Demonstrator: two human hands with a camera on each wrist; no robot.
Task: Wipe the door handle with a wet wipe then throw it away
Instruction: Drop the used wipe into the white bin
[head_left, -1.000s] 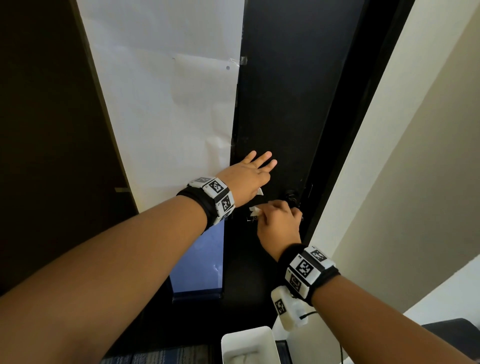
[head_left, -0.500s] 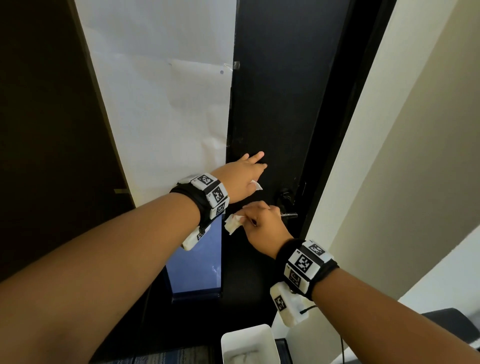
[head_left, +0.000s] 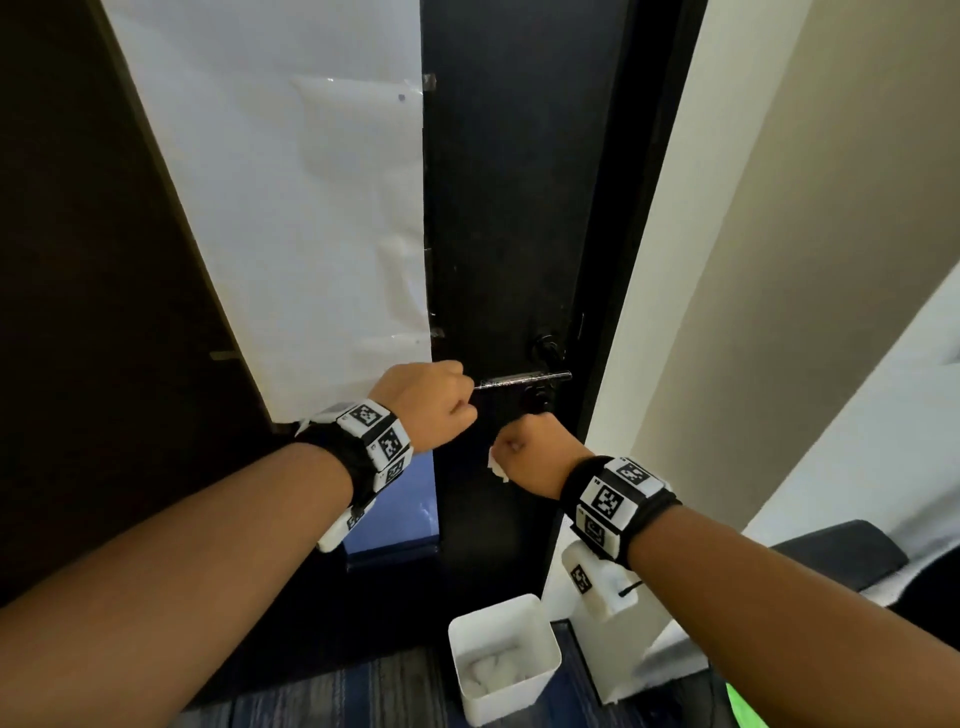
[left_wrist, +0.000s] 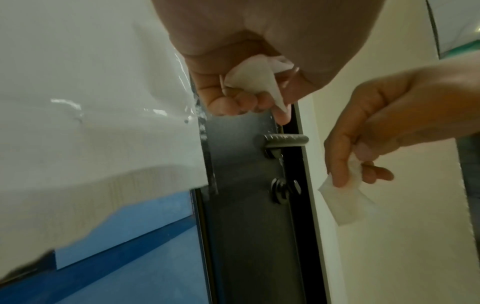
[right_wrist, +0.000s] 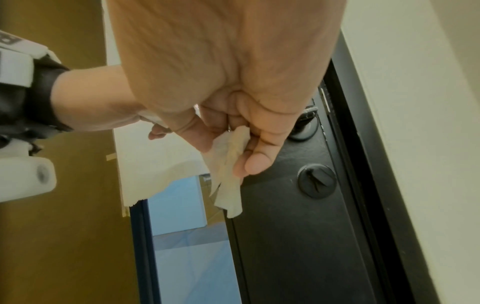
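Observation:
A slim metal door handle (head_left: 524, 379) (left_wrist: 285, 139) juts from the black door (head_left: 509, 208), uncovered. My right hand (head_left: 530, 452) (right_wrist: 233, 144) is just below the handle, clear of it, and pinches a crumpled white wet wipe (head_left: 496, 465) (right_wrist: 228, 174) (left_wrist: 345, 203) that hangs down from thumb and fingers. My left hand (head_left: 431, 405) (left_wrist: 241, 96) is a fist at the handle's left end. It grips a small folded white piece (left_wrist: 255, 82); whether it touches the handle I cannot tell.
A white square bin (head_left: 504, 660) with white crumpled wipes inside stands on the floor at the foot of the door. A round thumb-turn lock (right_wrist: 317, 181) sits below the handle. White paper (head_left: 291, 208) covers the panel to the left; a cream wall (head_left: 779, 312) stands to the right.
My left hand has come off the door face, where it lay flat, and curled into a fist. My right hand has left the handle and dropped below it with the wipe.

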